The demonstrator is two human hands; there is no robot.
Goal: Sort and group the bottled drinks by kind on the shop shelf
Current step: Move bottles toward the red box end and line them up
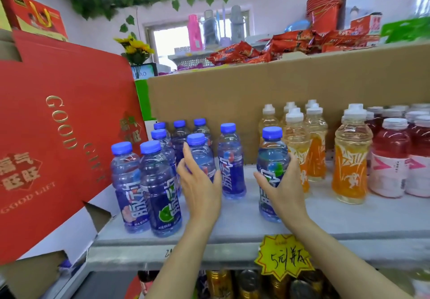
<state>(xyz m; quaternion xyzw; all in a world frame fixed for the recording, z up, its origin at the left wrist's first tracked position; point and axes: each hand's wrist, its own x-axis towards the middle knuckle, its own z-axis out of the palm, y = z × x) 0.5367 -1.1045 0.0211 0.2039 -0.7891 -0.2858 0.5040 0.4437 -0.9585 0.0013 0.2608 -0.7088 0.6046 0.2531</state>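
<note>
Gathering blue-capped clear plastic bottles: right hand (282, 189) fingers wrap a stray bottle (272, 173), left hand (201, 180) fingers clasp another (202, 156); next, probably shift the stray leftward into the cluster.

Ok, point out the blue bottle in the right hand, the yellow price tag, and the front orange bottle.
blue bottle (272, 135): head view, on its cap.
yellow price tag (285, 258): head view, on its handwritten middle.
front orange bottle (349, 177): head view, on its orange label.

Two bare forearms, no sleeves in view; left hand (200, 182), right hand (282, 189) ungloved, slim fingers (187, 153).
</note>
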